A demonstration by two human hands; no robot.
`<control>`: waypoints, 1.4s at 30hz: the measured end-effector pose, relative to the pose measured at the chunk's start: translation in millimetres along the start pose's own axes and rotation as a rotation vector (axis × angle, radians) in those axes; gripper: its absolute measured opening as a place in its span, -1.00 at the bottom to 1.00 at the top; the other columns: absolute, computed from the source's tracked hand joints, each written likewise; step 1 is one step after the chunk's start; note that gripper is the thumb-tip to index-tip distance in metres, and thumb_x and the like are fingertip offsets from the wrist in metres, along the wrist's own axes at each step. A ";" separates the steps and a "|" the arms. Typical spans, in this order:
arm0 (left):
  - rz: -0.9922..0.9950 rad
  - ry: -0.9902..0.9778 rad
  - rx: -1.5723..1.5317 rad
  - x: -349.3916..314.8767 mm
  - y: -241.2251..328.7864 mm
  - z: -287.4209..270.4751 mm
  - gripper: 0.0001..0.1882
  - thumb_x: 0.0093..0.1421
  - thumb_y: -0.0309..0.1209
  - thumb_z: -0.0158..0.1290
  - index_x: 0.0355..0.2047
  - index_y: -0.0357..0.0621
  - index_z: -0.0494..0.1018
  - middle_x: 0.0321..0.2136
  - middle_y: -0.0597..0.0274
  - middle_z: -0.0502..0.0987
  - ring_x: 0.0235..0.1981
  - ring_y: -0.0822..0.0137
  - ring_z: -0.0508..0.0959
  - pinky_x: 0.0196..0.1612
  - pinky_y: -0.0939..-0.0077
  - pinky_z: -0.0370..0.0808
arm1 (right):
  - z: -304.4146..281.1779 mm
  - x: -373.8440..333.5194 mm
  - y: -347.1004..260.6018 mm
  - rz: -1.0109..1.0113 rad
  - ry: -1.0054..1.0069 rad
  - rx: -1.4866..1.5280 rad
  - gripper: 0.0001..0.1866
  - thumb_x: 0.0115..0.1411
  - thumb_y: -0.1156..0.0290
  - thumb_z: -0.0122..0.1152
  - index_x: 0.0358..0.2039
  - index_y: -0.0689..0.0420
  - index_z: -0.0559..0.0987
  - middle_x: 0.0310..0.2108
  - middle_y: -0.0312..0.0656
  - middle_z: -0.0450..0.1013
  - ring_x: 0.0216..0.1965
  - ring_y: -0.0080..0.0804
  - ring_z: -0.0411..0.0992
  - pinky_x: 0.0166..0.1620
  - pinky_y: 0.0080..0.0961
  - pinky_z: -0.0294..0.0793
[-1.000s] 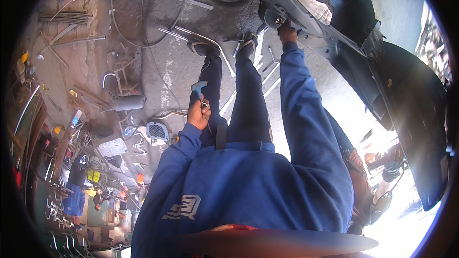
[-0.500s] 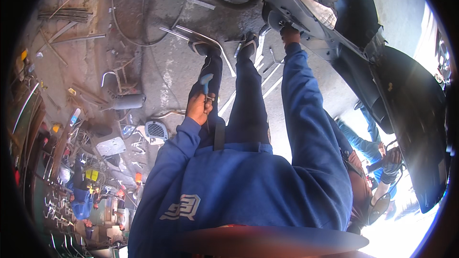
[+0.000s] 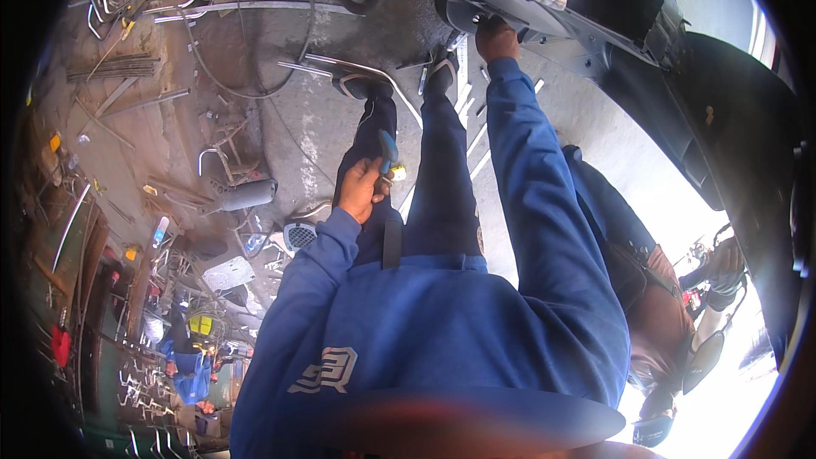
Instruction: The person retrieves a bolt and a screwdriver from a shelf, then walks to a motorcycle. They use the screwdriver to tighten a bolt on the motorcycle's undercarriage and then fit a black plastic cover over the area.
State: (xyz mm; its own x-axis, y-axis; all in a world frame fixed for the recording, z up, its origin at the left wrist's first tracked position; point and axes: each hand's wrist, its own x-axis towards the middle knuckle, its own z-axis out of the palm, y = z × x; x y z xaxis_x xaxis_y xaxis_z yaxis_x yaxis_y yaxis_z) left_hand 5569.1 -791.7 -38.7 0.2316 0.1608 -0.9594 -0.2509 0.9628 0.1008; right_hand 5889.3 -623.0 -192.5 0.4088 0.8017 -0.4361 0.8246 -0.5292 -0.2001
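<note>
My left hand [image 3: 364, 190] is closed round a blue-handled screwdriver [image 3: 388, 149] in front of my left thigh. Its handle points away from me; the rest is mostly hidden by my fingers. A small yellow object [image 3: 397, 173] shows just beyond the fingertips, and whether I touch it I cannot tell. With the arm stretched far forward, my right hand [image 3: 495, 39] is at the lower edge of a dark vehicle bumper [image 3: 586, 38], beside a round recess [image 3: 463, 13]. The fingers there are hidden, so their grip does not show.
Metal tubes [image 3: 365, 68] lie on the floor by my shoes. A looped cable [image 3: 197, 55], a grey cylinder [image 3: 248, 195] and scrap are to the left. A dark panel [image 3: 722, 144] hangs at right, near a person [image 3: 654, 306]. Another person [image 3: 191, 374] is at lower left.
The view has shifted, so the bumper appears higher and further left, and more of the person at right shows. The screwdriver handle has tilted slightly. My right hand stays at the bumper.
</note>
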 end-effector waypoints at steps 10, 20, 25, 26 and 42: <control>0.092 -0.092 0.213 11.3 -4.0 51.8 -0.82 0.31 -0.31 -0.07 -0.43 -0.05 0.28 -0.56 0.27 0.48 -0.72 0.62 0.36 -0.72 0.79 0.19 | -2.8 3.7 4.0 -0.148 -0.042 0.083 -0.53 0.20 0.05 -0.10 -0.30 0.21 0.59 -0.19 0.10 0.50 -0.10 0.04 0.46 -0.03 -0.16 0.43; 0.122 -0.008 0.414 32.8 -19.2 115.8 -0.81 0.29 -0.30 -0.03 -0.44 -0.09 0.34 -0.61 0.32 0.44 -0.74 0.61 0.32 -0.70 0.73 0.20 | -60.7 -19.1 16.1 -0.038 -0.213 0.272 -0.54 0.16 0.03 0.01 -0.21 0.19 0.55 -0.25 0.16 0.50 -0.20 0.14 0.47 -0.09 -0.19 0.45; 0.110 -0.112 0.609 76.2 27.1 144.0 -0.78 0.28 -0.27 -0.04 -0.40 -0.16 0.38 -0.62 0.33 0.40 -0.68 0.59 0.33 -0.66 0.70 0.22 | -138.0 -93.2 53.4 -0.661 -0.565 0.514 -0.45 -0.18 0.42 0.19 -0.05 0.03 0.47 -0.03 -0.10 0.32 0.05 -0.04 0.23 0.13 -0.05 0.14; 0.118 -0.235 0.647 84.6 34.8 154.2 -0.78 0.28 -0.27 -0.05 -0.39 -0.16 0.39 -0.63 0.33 0.40 -0.68 0.58 0.33 -0.66 0.70 0.22 | -144.2 -105.0 57.3 -0.709 -0.534 0.241 -0.46 -0.17 0.35 0.29 -0.07 -0.01 0.48 -0.03 -0.18 0.30 0.02 -0.01 0.22 0.05 0.05 0.15; 0.052 -0.181 -0.391 151.4 54.7 263.2 -0.73 0.31 -0.16 -0.10 -0.33 -0.12 0.37 -0.68 0.45 0.17 -0.70 0.53 0.20 -0.57 0.57 0.19 | -207.6 -113.6 88.6 -0.658 0.042 0.182 -0.66 0.02 0.35 0.27 -0.13 -0.04 0.55 -0.54 -0.37 0.44 -0.47 -0.35 0.32 -0.36 -0.42 0.23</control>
State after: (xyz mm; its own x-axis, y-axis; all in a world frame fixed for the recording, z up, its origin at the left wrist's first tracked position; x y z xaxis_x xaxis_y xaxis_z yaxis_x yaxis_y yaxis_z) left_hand 5837.8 -657.5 -109.1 0.3613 0.2759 -0.8907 -0.5959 0.8030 0.0070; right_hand 5997.2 -703.3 21.5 -0.1374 0.9807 -0.1389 0.8291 0.0371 -0.5578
